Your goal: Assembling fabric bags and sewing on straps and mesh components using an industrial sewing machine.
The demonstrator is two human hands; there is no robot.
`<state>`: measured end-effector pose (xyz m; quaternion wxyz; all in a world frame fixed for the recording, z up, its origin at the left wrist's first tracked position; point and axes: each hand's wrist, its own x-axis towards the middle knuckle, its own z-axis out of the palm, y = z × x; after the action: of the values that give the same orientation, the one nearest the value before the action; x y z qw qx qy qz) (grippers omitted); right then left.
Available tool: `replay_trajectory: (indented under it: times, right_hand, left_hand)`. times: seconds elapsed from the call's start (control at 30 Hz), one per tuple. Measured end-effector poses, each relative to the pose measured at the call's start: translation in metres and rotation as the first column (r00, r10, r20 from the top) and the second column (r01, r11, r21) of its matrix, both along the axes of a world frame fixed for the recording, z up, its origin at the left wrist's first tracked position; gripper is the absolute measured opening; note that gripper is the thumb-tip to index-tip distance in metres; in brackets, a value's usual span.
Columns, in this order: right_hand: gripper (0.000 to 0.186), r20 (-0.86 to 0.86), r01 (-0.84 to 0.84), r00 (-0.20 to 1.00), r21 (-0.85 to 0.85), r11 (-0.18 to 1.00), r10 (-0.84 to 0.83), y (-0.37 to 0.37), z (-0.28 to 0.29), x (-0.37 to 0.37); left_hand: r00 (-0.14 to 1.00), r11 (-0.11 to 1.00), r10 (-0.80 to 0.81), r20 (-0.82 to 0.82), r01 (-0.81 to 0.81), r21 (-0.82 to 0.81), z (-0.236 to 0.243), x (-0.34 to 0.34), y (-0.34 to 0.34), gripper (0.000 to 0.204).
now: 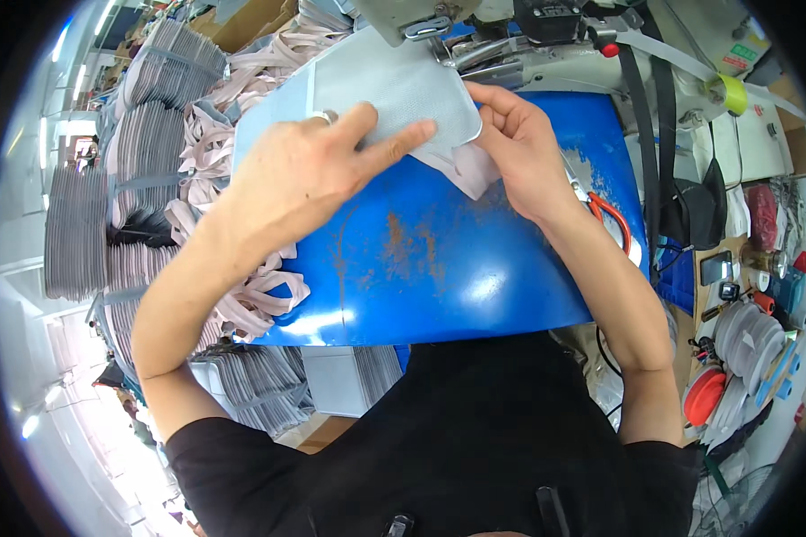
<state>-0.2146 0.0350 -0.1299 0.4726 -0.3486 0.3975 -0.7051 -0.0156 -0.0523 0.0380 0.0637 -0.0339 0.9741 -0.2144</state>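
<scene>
A light grey-blue fabric panel (394, 85) with rounded corners and a pale edge lies under the head of a sewing machine (430, 27). A pale pinkish fabric piece (470, 170) hangs out beneath its near edge. My left hand (318, 161) rests flat on the panel, thumb and fingers apart, with a ring on one finger. At the panel's right corner, my right hand (515, 134) pinches the edge between thumb and fingers. Orange-handled scissors (609, 219) lie beside my right forearm, partly hidden by it. The needle area is too small to make out.
The blue worktable (403, 286) has worn, rusty patches. Tall bundles of grey panels (148, 152) and tangled pinkish straps (210, 148) stand along the left. More bundled panels (349, 371) sit below the table edge. Tape spools (745, 336) and small tools fill the right side.
</scene>
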Motion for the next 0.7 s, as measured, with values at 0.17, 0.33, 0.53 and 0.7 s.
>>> replay_trajectory:
  times: [0.17, 0.33, 0.53, 0.7]
  right_hand:
    - [0.031, -0.039, 0.004, 0.999, 0.020, 1.000, -0.003, -0.015, 0.003, -0.004]
    - [0.024, 0.021, 0.015, 1.000, 0.034, 0.999, -0.015, -0.017, 0.001, -0.001]
    - [0.027, -0.076, 0.064, 0.995, 0.020, 0.998, -0.062, -0.020, -0.004, 0.001]
    - [0.027, -0.064, 0.060, 0.996, 0.021, 0.998, -0.059, -0.021, -0.007, -0.001]
  left_hand:
    - [0.997, 0.993, -0.066, 0.036, 0.069, -0.097, 0.009, -0.012, -0.031, 0.067]
    - [0.986, 0.983, -0.163, -0.025, 0.160, -0.087, 0.010, -0.027, -0.046, 0.056]
    - [0.970, 0.985, -0.137, 0.200, 0.155, -0.076, 0.029, -0.039, -0.028, 0.041]
    - [0.975, 1.000, -0.006, 0.223, 0.001, 0.021, 0.033, -0.048, -0.009, 0.036]
